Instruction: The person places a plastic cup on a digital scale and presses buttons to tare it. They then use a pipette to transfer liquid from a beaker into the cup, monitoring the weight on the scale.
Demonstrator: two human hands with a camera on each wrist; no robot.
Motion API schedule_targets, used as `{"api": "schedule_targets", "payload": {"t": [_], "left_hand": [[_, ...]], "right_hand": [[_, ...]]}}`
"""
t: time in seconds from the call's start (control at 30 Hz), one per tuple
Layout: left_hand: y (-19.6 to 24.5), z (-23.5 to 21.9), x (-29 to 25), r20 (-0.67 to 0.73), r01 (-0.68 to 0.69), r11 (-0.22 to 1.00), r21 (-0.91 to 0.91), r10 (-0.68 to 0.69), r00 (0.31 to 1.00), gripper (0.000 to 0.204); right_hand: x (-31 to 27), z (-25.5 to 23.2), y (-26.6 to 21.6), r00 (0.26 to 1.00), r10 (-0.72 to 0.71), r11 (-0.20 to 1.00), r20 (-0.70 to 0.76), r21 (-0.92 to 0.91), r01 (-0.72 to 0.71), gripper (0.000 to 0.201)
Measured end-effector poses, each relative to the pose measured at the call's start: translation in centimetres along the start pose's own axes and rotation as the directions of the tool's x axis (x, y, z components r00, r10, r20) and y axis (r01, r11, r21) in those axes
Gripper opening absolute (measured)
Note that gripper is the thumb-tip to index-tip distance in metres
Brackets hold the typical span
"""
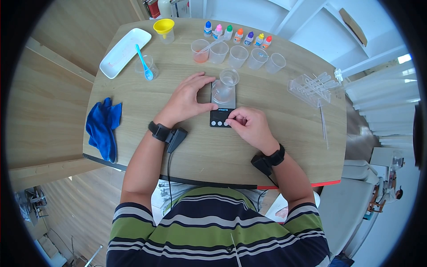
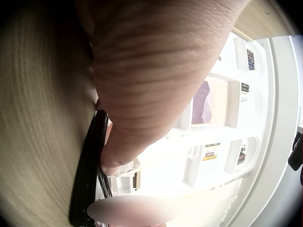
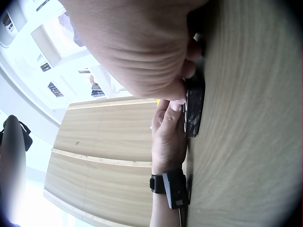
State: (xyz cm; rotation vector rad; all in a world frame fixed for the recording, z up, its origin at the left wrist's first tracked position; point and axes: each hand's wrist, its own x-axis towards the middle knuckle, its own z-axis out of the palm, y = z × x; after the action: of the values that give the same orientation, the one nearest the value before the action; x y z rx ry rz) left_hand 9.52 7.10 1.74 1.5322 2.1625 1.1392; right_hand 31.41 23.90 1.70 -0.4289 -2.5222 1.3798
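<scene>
A black digital scale (image 1: 217, 118) with round buttons lies mid-table and carries a clear flared container (image 1: 222, 91). My left hand (image 1: 189, 98) reaches along the scale's left side with fingers extended; its index fingertip is at the far corner and its thumb overlaps the scale beside the container. At the near right corner, my right hand (image 1: 251, 124) has curled fingers, with thumb and index pinching the scale's edge by the buttons. In the right wrist view the scale's side (image 3: 194, 109) shows beneath the right thumb. The left thumb (image 2: 118, 161) sits over the scale in the left wrist view.
Behind stand several plastic cups (image 1: 238, 57) and dropper bottles (image 1: 239, 35). Toward the left are a white tray (image 1: 116, 60), a cup with a blue spoon (image 1: 144, 64), a yellow-topped cup (image 1: 164, 29) and a blue cloth (image 1: 103, 129). A clear rack (image 1: 307, 91) stands right.
</scene>
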Motion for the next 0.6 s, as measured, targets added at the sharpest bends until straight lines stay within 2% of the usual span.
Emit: {"api": "schedule_targets", "payload": {"t": [0.6], "left_hand": [[0.02,-0.05,0.02,0.008,0.003,1.000,-0.003,-0.003,1.000,0.085]], "right_hand": [[-0.06,-0.12,-0.42,1.000,-0.014,1.000,0.008,0.008,0.014,0.009]]}}
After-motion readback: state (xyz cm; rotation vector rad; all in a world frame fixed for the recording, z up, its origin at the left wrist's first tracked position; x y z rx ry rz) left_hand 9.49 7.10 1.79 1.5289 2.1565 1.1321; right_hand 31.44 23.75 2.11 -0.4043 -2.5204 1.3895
